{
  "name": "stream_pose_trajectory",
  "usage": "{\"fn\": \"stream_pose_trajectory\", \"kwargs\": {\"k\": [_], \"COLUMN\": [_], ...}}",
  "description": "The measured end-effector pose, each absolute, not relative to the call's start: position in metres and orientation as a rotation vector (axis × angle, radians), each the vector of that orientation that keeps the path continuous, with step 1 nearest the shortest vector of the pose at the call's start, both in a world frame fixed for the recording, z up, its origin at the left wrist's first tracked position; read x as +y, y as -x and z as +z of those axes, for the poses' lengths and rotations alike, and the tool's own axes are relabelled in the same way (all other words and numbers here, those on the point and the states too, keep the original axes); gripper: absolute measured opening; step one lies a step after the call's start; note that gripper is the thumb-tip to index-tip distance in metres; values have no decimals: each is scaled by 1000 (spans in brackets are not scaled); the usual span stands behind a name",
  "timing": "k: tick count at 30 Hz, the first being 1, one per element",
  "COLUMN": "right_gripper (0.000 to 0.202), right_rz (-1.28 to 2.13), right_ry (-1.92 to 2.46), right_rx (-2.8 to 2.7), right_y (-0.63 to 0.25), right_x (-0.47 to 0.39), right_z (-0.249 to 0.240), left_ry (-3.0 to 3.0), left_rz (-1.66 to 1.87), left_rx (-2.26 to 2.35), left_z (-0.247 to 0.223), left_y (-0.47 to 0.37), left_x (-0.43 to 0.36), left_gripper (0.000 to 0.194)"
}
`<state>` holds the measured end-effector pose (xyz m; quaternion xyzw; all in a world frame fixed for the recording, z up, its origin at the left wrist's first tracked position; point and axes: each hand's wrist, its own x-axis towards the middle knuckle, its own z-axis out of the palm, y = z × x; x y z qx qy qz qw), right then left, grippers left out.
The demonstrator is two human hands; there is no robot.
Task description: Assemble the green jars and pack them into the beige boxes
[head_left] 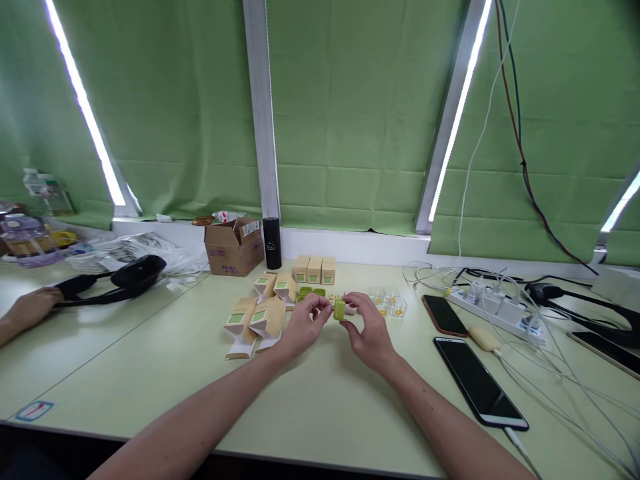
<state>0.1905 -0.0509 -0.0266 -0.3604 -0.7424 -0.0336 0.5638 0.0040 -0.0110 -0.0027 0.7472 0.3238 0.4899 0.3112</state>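
Observation:
A small green block-like case (339, 309) is held upright between the thumb and fingers of my right hand (370, 331). Close against its left side, my left hand (306, 325) has its thumb and fingertips pinched together; what lies in that pinch is too small to make out. Behind my left hand sit more green pieces (311, 291). Open kraft paper boxes (267, 317) with green labels lie to the left of it. Beyond my right hand is a clear plastic tray (400, 308) of round cups with small yellow items in them.
Closed kraft boxes (314, 269) stand in a row at the back, beside a black cylinder (271, 243) and a cardboard carton (233, 247). Phones (480, 380), a power strip (495, 313) and loose cables occupy the right. Another person's hand (31, 312) holds a black headset (135, 277) at left.

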Motion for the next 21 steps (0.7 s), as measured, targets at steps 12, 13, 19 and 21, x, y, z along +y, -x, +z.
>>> {"fn": "stream_pose_trajectory", "kwargs": {"k": [12, 13, 19, 21], "right_gripper": [43, 43, 47, 51], "right_rz": [-20, -17, -60, -98], "right_ry": [881, 886, 940, 929], "right_rx": [-1705, -1694, -1688, -1732], "right_y": [-195, -196, -199, -199], "right_x": [-47, -46, -47, -49], "right_z": [-30, -30, -30, -28], "left_ry": [-1917, -1907, -2146, -2264], "left_rz": [1330, 1364, 1479, 1462], "left_rx": [881, 894, 852, 763], "left_z": [-7, -8, -7, -6], "left_y": [1, 2, 6, 4], "left_x": [-2, -1, -5, -9], "left_gripper": [24, 23, 32, 42]}}
